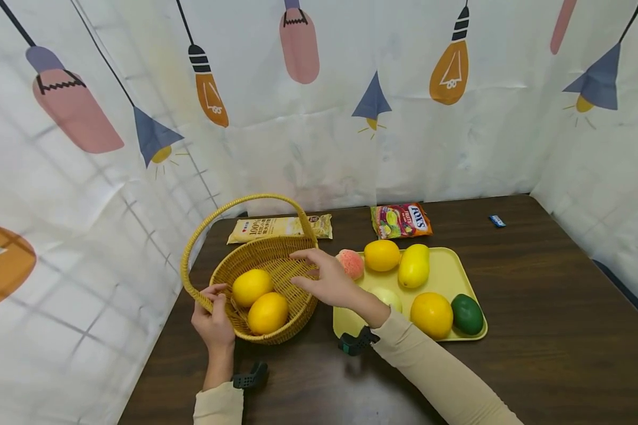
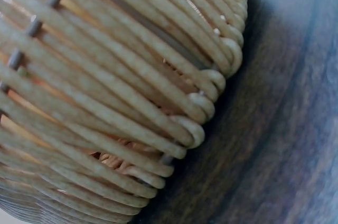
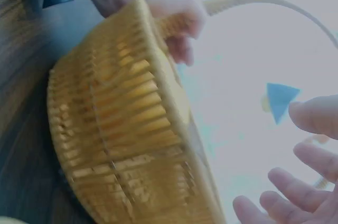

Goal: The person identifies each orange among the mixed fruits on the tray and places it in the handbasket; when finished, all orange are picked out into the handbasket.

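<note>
A yellow wicker basket (image 1: 292,265) with a tall arched handle stands at the left of the table and holds two lemons (image 1: 267,313). My left hand (image 1: 214,319) grips the handle's lower end at the rim, as the right wrist view also shows. Over the basket's right side hovers my right hand (image 1: 329,280), fingers spread and holding nothing. In the right wrist view its fingers (image 3: 301,187) are apart from the woven wall. The left wrist view shows the basket's woven side (image 2: 105,76) close up, with the left hand out of sight.
Right of the basket lies a yellow tray (image 1: 454,268) with a lemon (image 1: 381,255), a peach (image 1: 351,264), an orange (image 1: 432,316), a green avocado-like fruit (image 1: 467,314) and others. Behind are a beige packet (image 1: 279,227), a candy bag (image 1: 401,221) and a small blue wrapper (image 1: 497,221).
</note>
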Demonstrator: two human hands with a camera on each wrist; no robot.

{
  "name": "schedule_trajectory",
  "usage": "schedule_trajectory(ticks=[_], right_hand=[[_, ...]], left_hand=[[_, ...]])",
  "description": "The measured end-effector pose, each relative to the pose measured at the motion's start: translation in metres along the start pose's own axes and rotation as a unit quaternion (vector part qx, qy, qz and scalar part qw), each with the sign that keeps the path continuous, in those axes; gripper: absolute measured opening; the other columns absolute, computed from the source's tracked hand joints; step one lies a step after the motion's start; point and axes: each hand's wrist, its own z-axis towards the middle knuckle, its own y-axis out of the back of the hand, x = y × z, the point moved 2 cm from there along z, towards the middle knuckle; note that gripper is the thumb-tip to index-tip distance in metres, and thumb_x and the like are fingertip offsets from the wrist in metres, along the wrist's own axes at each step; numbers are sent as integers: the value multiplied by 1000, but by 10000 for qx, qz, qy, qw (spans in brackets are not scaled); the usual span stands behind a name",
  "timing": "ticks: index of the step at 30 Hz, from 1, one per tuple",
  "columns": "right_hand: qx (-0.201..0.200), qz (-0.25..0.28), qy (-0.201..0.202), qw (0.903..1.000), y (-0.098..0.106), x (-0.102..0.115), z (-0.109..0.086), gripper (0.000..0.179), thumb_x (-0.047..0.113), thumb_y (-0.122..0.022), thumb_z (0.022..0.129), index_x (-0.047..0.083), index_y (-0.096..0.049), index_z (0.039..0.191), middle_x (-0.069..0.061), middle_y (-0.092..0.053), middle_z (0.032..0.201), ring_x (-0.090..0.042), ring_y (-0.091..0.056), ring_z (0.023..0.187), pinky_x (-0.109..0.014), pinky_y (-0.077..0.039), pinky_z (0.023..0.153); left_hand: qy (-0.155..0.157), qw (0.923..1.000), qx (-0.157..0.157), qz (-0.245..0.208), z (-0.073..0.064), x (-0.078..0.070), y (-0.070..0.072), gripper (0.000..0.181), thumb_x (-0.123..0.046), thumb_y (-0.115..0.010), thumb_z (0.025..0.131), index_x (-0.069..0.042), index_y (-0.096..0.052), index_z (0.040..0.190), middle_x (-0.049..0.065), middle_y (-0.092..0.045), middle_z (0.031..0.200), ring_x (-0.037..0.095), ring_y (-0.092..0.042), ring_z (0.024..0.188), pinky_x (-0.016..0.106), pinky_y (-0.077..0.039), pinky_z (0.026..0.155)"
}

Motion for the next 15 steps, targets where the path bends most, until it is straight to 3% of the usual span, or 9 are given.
schedule_trajectory(ticks=[7, 12, 15], right_hand=[[-521, 540, -119, 9971, 30, -8, -22, 43, 20, -68, 93, 15, -56, 134, -6, -52, 135, -33, -51, 120, -48, -46, 98], [-836, 320, -166, 9958, 45, -19, -28, 41, 24, -69, 92, 16, -59, 131, -6, -54, 135, -29, -50, 123, -48, -45, 99], [-990, 74, -141, 9950, 52, -25, -29, 40, 23, -69, 92, 15, -59, 130, -8, -55, 134, -33, -51, 122, -48, -45, 99]], left_hand=[[-76, 10000, 37, 26, -3, -22, -5, 15, 9, -51, 89, 17, -45, 77, 25, -66, 92, 15, -48, 62, 24, -28, 54], [-47, 10000, 20, -1, -4, -27, -7, 15, 8, -51, 89, 16, -45, 76, 26, -66, 92, 15, -53, 70, 24, -30, 56], [-10, 10000, 22, 14, -4, -25, -7, 15, 9, -51, 89, 15, -46, 76, 29, -64, 94, 16, -54, 71, 24, -30, 57]])
